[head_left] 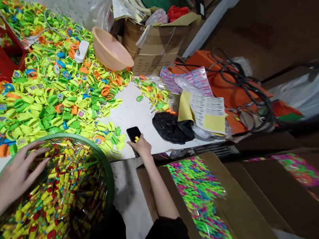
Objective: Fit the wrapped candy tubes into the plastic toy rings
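My left hand (21, 172) rests with fingers spread on the left side of a green basket (111, 172). The basket is full of small yellow and red tube-like pieces (62, 181) with shiny clear parts. My right hand (142, 146) reaches to the edge of the white table (128, 103). A small yellow piece (136, 139) with a bit of red shows between its thumb and fingers. Just beyond the fingertips lies a black phone (133, 131), partly covered by the hand; whether the hand touches it is hard to tell.
Green, yellow and orange toy watches (69, 98) heap over the table's left. Behind stand a peach basin (111, 50), a power strip (81, 51) and a cardboard box (155, 47). A black plastic bag (173, 128) lies right; below, an open carton holds colourful sticks (197, 185). A red crate (1, 52) stands left.
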`<state>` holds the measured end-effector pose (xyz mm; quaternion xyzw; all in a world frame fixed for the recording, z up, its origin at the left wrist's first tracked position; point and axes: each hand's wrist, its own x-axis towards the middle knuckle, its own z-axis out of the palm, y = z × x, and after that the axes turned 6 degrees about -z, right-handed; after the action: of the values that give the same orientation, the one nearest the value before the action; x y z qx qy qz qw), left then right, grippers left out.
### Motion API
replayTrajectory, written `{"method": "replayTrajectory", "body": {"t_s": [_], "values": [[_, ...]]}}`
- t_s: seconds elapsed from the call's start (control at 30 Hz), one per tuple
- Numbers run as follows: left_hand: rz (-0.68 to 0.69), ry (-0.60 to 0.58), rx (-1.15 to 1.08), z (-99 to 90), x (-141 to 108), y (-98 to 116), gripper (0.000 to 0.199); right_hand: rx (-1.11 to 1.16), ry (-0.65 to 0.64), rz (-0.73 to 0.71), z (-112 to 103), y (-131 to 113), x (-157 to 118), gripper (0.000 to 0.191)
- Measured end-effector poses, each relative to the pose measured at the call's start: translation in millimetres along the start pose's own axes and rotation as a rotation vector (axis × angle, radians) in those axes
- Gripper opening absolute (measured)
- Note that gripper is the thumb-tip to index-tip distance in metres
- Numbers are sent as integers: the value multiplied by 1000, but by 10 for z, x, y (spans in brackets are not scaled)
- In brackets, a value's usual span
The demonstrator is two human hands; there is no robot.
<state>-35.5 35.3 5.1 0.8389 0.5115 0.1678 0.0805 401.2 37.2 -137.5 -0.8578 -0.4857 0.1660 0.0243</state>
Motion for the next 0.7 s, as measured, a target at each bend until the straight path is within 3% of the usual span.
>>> {"method": "replayTrajectory", "body": {"t_s": [0.17,0.4,0.57,0.7], "values": [[-11,9,-19,12,-35,-36,37,-22,-35,12,-125,46,131,67],[-20,25,-33,14,-75,-46,30,-50,4,18,-121,-15,-40,67],[-12,-7,-183,-23,-127,168,24,79,99,49,-431,-74,-399,70],[-51,-170,-612,121,-244,547,35,366,192,-210,-837,-398,-964,65]]}}
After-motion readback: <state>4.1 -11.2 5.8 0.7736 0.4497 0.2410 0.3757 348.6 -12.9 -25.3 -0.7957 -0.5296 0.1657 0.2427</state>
